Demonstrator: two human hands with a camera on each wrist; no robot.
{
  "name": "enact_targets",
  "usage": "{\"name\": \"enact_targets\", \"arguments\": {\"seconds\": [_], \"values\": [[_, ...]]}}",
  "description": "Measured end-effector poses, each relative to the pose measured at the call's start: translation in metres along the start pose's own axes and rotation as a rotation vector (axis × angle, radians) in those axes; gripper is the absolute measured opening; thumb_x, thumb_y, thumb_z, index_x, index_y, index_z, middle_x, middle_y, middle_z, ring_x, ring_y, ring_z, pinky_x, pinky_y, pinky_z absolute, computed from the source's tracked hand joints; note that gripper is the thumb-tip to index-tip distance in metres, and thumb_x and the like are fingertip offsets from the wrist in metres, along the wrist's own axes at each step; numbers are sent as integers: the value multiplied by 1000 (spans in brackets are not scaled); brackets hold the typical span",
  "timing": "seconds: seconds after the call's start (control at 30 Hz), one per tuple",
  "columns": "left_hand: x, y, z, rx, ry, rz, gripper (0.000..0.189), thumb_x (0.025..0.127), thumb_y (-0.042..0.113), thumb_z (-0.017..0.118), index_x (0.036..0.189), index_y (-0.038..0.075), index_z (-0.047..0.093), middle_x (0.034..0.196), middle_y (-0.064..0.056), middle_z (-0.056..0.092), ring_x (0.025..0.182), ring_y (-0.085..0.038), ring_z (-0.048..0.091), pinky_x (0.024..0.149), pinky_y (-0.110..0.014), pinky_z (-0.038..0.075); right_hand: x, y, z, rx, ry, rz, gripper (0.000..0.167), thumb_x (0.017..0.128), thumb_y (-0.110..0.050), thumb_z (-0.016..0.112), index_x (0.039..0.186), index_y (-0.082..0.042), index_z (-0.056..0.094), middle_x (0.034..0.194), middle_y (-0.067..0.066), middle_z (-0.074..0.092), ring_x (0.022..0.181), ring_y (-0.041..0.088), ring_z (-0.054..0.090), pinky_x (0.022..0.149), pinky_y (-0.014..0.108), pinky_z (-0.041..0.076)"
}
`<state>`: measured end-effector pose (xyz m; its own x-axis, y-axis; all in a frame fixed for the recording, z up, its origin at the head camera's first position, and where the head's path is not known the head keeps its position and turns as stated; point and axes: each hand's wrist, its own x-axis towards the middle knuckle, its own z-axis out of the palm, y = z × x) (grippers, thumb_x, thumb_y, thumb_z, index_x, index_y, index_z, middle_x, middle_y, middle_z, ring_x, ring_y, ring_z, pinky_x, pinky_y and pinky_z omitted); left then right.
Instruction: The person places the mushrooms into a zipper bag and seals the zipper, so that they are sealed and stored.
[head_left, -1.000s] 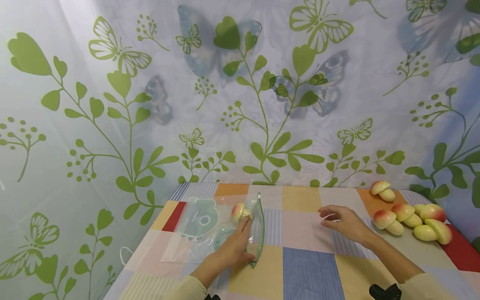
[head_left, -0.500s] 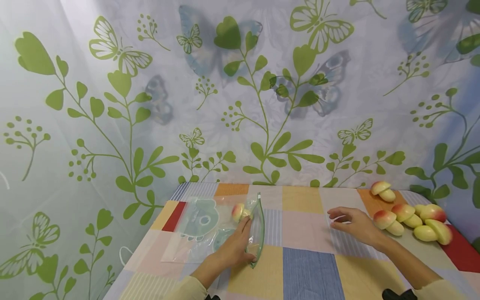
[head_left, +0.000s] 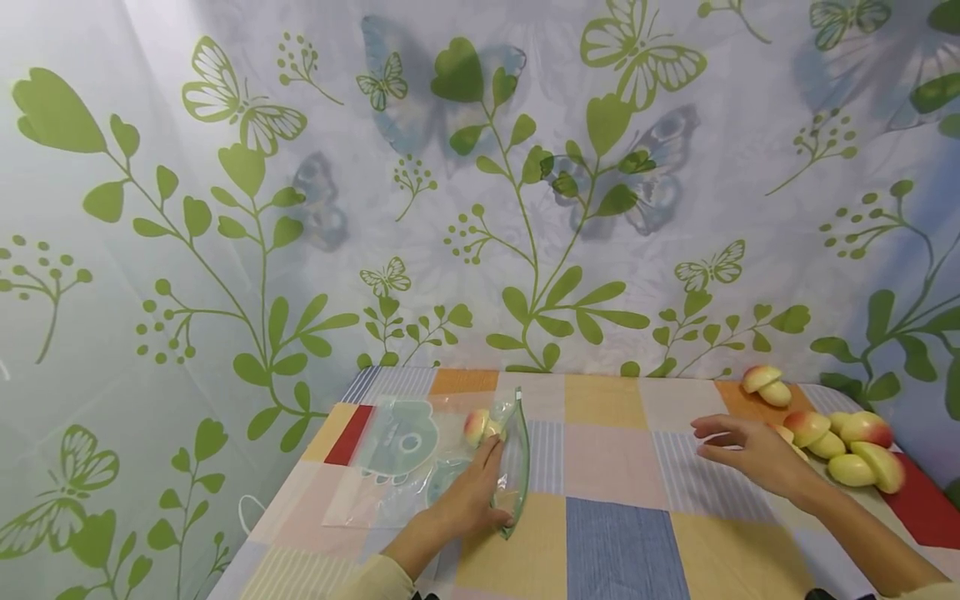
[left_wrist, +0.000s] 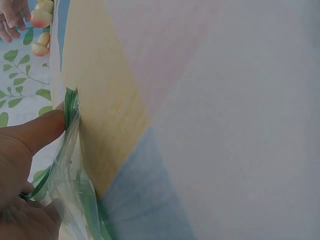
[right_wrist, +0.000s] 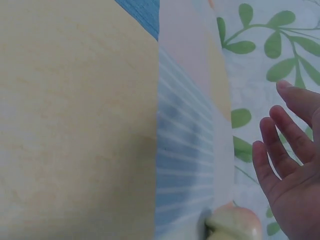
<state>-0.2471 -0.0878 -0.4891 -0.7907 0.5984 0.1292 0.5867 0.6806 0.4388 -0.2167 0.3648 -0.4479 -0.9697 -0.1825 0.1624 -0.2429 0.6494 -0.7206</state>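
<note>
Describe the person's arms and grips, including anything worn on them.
The left sleeve and right sleeve are pale cream and plain where visible. Beside each, a black piece shows at the picture's bottom edge, too cut off to identify. The left grip and right grip are ungloved.

Leafy butterfly backdrop (head_left: pixel 480 183) — patchwork-covered table (head_left: pixel 618 542)
</note>
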Motion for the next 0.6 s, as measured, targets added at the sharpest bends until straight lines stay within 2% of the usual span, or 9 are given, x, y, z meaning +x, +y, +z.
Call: {"name": "enact_targets", "arguments": {"seconds": [0.17, 0.33, 0.53, 0.6], "values": [[-1, -1, 0, -3, -6, -8, 116, 74, 21, 96, 157, -12, 21, 164, -29, 20, 143, -41, 40, 113, -43, 41, -7, 5, -12, -1, 12, 22, 43, 96, -18, 75, 130, 6, 65, 123, 24, 67, 94, 1, 67, 74, 25, 58], [-1, 0, 0, -13, -13, -21, 116, 76, 22, 94, 158, -11, 20, 165, -28, 18, 142, -42, 41, 113, -44, 41, -13, 10, -25, -18, 21, 66, 44, 97, -19, 75, 130, 8, 64, 125, 25, 67, 93, -1, 65, 72, 26, 58], [0, 0, 0, -7, -12, -19, 116, 76, 23, 94, 158, -11, 20, 165, -28, 19, 143, -42, 40, 114, -44, 40, -22, 22, -39, -27, 65, 28, 38, 95, -12, 75, 124, 11, 65, 108, 1, 74, 90, -4, 65, 69, 22, 58], [0, 0, 0, -6, -12, -14, 116, 76, 23, 94, 158, -11, 20, 164, -29, 20, 143, -43, 40, 113, -45, 40, -25, 24, -45, -26, 67, 42, 40, 96, -13, 75, 126, 12, 64, 107, 1, 75, 90, -3, 66, 69, 23, 58]]}}
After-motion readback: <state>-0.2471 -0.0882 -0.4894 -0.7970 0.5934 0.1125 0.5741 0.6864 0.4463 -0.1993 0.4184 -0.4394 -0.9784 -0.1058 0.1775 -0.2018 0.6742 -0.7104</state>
